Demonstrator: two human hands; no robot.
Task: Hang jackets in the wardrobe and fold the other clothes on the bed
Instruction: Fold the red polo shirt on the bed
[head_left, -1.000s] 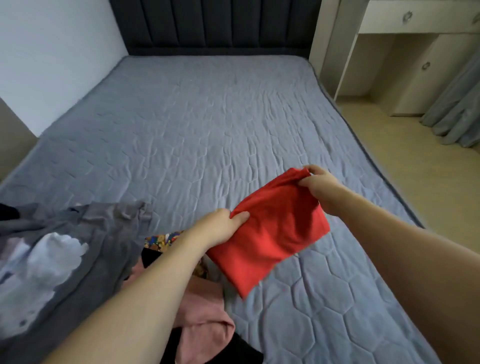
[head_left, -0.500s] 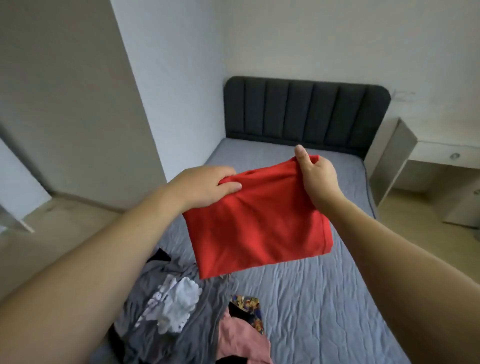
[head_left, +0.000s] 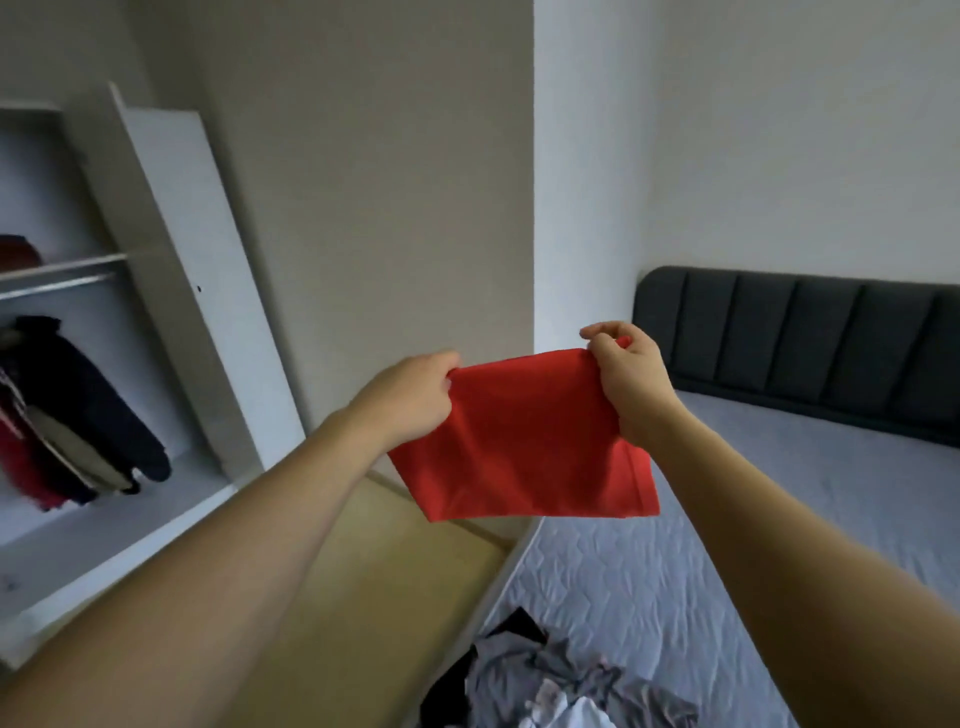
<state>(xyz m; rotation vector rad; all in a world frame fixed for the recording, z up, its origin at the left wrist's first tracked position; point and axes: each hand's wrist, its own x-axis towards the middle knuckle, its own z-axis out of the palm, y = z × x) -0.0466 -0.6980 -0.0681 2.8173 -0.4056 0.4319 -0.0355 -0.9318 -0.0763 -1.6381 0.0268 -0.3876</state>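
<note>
A folded red garment (head_left: 524, 441) hangs in the air between my hands, above the left edge of the grey bed (head_left: 779, 519). My left hand (head_left: 410, 397) pinches its upper left corner and my right hand (head_left: 626, 371) pinches its upper right corner. At the far left stands the open wardrobe (head_left: 171, 291), with several jackets (head_left: 67, 410) hanging from its rail. A heap of unfolded clothes (head_left: 561, 680), grey, white and black, lies on the bed's near left corner.
A dark padded headboard (head_left: 805, 332) closes the bed's far end. A strip of wooden floor (head_left: 374, 597) runs between the wardrobe and the bed. A beige wall (head_left: 374, 208) rises behind the garment.
My view has swung left from the bed toward the wardrobe. Both hands have lifted the red garment off the bed and carried it leftward, still holding its top corners.
</note>
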